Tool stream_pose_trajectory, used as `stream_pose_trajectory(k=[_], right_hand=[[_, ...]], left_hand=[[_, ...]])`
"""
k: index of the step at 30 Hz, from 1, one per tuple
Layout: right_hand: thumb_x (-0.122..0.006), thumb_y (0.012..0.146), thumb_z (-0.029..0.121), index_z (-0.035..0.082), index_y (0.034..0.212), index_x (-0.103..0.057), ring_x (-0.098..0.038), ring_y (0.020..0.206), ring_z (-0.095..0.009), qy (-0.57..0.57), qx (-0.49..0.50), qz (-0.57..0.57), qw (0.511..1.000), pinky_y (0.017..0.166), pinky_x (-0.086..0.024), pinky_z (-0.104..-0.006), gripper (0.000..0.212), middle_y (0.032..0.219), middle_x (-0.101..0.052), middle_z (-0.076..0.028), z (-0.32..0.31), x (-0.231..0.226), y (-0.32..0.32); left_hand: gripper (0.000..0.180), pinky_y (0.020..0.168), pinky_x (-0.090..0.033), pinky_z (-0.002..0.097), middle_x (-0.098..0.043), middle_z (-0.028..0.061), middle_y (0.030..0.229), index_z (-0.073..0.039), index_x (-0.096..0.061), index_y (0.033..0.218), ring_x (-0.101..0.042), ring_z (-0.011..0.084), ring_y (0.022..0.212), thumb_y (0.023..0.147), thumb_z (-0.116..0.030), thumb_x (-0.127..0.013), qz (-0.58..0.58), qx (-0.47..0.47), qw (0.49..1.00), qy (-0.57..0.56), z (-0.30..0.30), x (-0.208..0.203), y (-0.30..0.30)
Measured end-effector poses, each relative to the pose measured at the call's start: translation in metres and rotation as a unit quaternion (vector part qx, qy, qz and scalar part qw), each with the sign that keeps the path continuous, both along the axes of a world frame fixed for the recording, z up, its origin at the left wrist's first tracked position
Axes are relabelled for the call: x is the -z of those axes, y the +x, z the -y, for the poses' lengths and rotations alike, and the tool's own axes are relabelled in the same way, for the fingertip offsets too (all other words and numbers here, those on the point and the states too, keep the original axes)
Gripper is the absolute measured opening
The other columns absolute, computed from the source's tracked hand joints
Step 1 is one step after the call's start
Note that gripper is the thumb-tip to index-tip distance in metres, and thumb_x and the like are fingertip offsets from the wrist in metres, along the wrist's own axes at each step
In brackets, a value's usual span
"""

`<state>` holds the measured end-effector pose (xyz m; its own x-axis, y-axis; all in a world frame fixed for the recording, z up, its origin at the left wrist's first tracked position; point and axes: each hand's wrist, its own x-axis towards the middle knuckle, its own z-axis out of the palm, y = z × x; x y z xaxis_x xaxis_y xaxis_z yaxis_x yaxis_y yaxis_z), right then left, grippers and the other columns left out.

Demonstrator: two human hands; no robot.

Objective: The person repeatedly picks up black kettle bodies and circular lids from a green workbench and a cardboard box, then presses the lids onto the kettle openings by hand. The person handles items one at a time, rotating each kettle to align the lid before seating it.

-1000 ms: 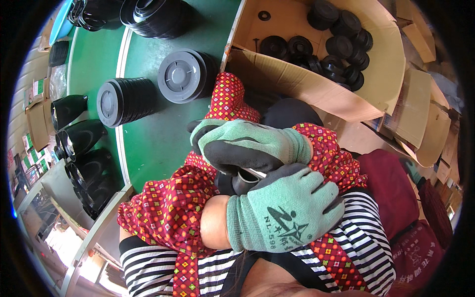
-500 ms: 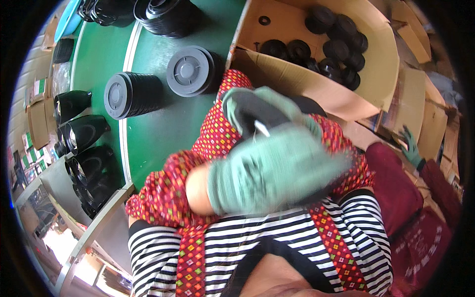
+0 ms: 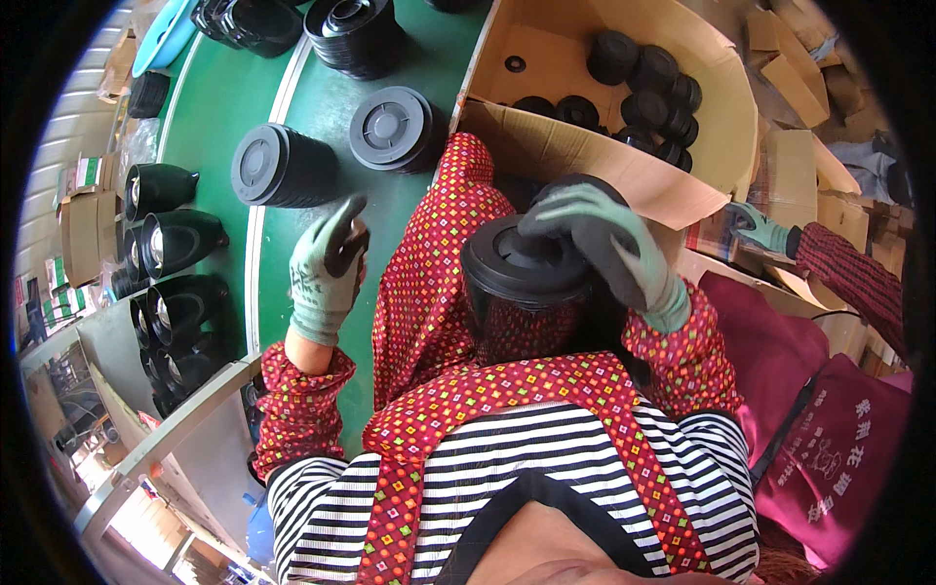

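A black plastic round part [image 3: 522,312] with a wide rim and a tapering body stands in my lap. My right hand [image 3: 619,249], in a green glove with dark coating, curls over its top from the right. Another dark round shape [image 3: 595,190] shows behind those fingers, mostly covered. My left hand [image 3: 327,273], gloved alike, is raised over the green belt, apart from the part. Its fingers are bent but spread, with nothing visible in them. Nearest to it are two stacks of dark grey round lids, the left stack [image 3: 265,166] and the right stack [image 3: 392,127].
A cardboard box [image 3: 575,146] with several black round parts stands ahead on the right. Glossy black cone-shaped housings [image 3: 180,244] line the left side of the green belt [image 3: 278,283]. More black stacked pieces [image 3: 356,39] sit farther off. A co-worker's gloved hand [image 3: 760,229] reaches in at right.
My hands have separated: the left went left over the belt, the right moved right onto the black part, which now shows in my lap. The co-worker's hand has moved left.
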<state>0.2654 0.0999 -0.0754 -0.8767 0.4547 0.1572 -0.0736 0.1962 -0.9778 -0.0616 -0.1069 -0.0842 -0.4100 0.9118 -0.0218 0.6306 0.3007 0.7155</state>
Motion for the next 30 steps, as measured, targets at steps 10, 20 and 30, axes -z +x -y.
stream_pose_trajectory(k=[10, 20, 30], right_hand=[[-0.087, 0.077, 0.024, 0.001, 0.113, -0.071, -0.065, 0.116, -0.033, 0.132, 0.151, -0.010, 0.980, 0.103, -0.050, -0.0444, 0.045, 0.119, -0.069, -0.015, 0.039, -0.007, -0.013], [-0.051, 0.112, 0.045, 0.005, 0.140, -0.062, -0.065, 0.121, -0.024, -0.513, 0.085, -0.190, 0.833, 0.108, -0.052, -0.0412, 0.050, 0.133, -0.069, -0.012, 0.012, -0.072, -0.143], [-0.042, 0.116, 0.030, -0.002, 0.146, -0.054, -0.061, 0.115, -0.019, -0.095, 0.179, -0.068, 0.977, 0.103, -0.050, -0.0359, 0.045, 0.137, -0.058, -0.010, 0.014, 0.018, -0.171]], left_hand=[[0.096, 0.111, -0.044, 0.0485, -0.054, 0.0206, 0.143, -0.011, -0.049, 0.154, -0.054, 0.0420, 0.127, 0.069, -0.027, -0.092, -0.188, 0.033, 0.980, -0.063, 0.090, 0.062, 0.005], [0.075, 0.121, -0.037, 0.0467, -0.041, 0.0290, 0.160, 0.001, -0.051, 0.148, -0.042, 0.0460, 0.149, 0.081, -0.009, -0.085, 0.064, 0.133, 0.967, 0.207, 0.065, -0.064, 0.020], [0.037, 0.085, -0.058, 0.0327, -0.072, 0.0058, 0.105, 0.003, -0.068, 0.125, -0.067, 0.0136, 0.092, 0.102, -0.025, -0.073, 0.224, -0.206, 0.886, 0.349, -0.047, -0.057, -0.239]])
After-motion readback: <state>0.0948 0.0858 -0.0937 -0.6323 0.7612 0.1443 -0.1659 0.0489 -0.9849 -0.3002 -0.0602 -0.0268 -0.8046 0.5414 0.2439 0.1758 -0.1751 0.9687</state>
